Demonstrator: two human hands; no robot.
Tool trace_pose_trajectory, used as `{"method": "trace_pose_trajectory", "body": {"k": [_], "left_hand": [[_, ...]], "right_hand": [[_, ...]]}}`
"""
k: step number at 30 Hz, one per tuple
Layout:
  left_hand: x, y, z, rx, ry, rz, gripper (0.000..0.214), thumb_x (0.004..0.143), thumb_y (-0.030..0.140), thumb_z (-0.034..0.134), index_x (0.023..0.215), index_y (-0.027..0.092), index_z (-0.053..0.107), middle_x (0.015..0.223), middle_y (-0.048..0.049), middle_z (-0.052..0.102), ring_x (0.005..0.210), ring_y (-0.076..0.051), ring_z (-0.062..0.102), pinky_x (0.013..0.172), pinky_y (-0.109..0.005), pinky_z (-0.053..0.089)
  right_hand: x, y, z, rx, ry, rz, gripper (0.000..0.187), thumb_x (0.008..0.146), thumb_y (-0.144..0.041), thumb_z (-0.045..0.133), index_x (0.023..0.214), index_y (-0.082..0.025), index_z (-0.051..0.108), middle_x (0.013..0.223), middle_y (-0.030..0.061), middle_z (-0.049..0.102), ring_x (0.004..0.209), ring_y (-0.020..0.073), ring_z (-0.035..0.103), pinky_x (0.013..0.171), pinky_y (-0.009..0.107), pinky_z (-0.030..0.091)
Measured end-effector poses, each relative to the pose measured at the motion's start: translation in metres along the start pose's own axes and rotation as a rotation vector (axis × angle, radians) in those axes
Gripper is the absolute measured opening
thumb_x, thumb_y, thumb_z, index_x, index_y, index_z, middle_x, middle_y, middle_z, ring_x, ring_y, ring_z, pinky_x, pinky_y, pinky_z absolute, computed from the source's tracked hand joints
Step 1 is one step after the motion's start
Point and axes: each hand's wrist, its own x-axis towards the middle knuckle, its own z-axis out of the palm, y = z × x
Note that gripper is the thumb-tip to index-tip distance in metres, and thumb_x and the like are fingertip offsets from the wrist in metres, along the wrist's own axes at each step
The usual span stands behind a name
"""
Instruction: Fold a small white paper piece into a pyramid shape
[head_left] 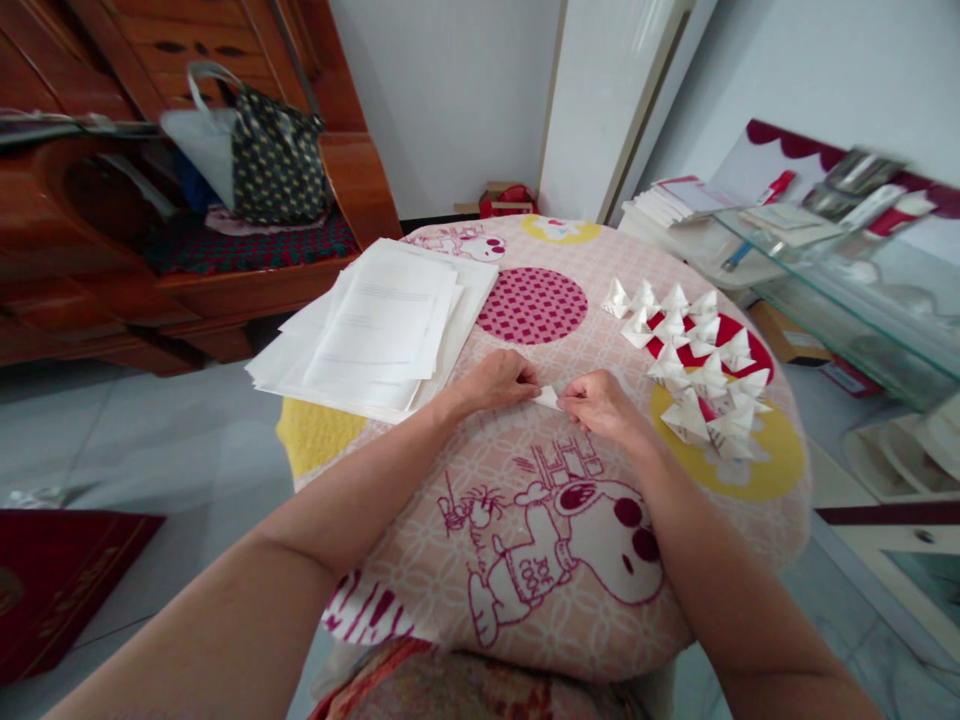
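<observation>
A small white folded paper is held between both hands, low over the middle of the round table. My left hand pinches its left end with thumb and fingers. At the right end, my right hand grips the paper in a similar pinch. Its exact folds are too small to make out. To the right stand several finished folded paper boats, set in rows. A stack of printed white sheets lies to the left of my hands.
A patterned cloth covers the round table. Right of it is a glass shelf bearing pots and papers. A wooden bench with a dark patterned bag stands at the back left. A red box sits on the floor.
</observation>
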Motion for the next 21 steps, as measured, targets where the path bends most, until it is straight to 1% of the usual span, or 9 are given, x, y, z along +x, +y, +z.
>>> {"method": "trace_pose_trajectory", "body": {"k": [3,8,14,17,21], "left_hand": [[0.004,0.003,-0.001,0.03,0.006,-0.047,0.023,0.08,0.022,0.065,0.058,0.017,0.068,0.049,0.0043,0.052,0.054,-0.01,0.044,0.06,-0.027,0.033],[0.01,0.004,-0.001,0.046,0.014,-0.082,0.021,0.076,0.023,0.069,0.055,0.018,0.067,0.046,0.0047,0.051,0.053,-0.01,0.046,0.057,-0.026,0.032],[0.009,0.012,-0.003,0.009,-0.022,-0.184,0.022,0.073,0.015,0.068,0.052,0.017,0.065,0.045,0.0029,0.054,0.052,-0.011,0.05,0.057,-0.027,0.036],[0.009,0.015,-0.002,0.051,-0.007,-0.184,0.02,0.072,0.015,0.069,0.053,0.017,0.067,0.046,0.0027,0.054,0.052,-0.012,0.05,0.058,-0.028,0.037],[0.011,0.016,0.002,0.171,0.042,-0.164,0.014,0.073,0.017,0.07,0.059,0.018,0.071,0.047,0.0022,0.052,0.056,-0.013,0.051,0.061,-0.028,0.039]], "right_hand": [[0.003,0.001,0.002,0.015,0.0,0.044,0.026,0.086,-0.016,0.065,0.06,-0.017,0.063,0.048,-0.0007,0.06,0.04,0.0113,0.054,0.043,0.022,0.035],[0.006,0.0,0.002,0.016,-0.004,0.091,0.028,0.088,-0.019,0.065,0.061,-0.018,0.063,0.049,0.0004,0.061,0.039,0.0118,0.055,0.042,0.023,0.036],[0.007,-0.006,0.002,-0.025,0.006,0.114,0.031,0.087,-0.021,0.068,0.057,-0.019,0.06,0.047,0.0013,0.061,0.039,0.013,0.055,0.043,0.024,0.037],[0.009,-0.006,0.004,-0.048,0.026,0.116,0.03,0.085,-0.018,0.069,0.056,-0.019,0.061,0.047,0.0013,0.061,0.038,0.0133,0.054,0.043,0.025,0.036],[0.011,-0.006,0.005,-0.093,0.039,0.123,0.029,0.084,-0.016,0.069,0.056,-0.019,0.062,0.046,0.0021,0.061,0.039,0.0141,0.054,0.045,0.026,0.037]]}}
